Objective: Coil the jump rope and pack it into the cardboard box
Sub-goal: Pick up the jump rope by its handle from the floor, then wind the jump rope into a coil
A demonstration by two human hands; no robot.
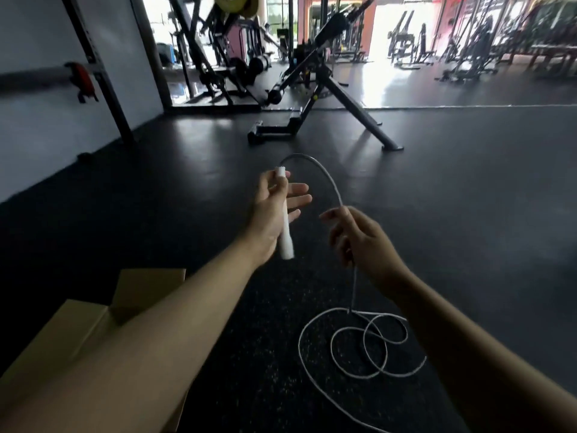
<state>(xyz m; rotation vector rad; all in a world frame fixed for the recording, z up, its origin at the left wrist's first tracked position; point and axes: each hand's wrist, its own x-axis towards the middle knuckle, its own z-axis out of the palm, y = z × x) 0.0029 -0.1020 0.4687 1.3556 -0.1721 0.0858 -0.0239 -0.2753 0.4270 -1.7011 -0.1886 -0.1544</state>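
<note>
Jump rope (352,339): white handle (285,226) held in left hand (274,210), cord pinched by right hand (359,239); rest lies looped on floor right of cardboard box (93,326) (open). Coiling barely begun; next, gather loops.

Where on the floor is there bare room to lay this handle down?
Bare floor runs from the cardboard box up toward the bench frame, left of the left hand. More lies right of the right hand. It is crowded below the right hand, where the rope loops.
</note>
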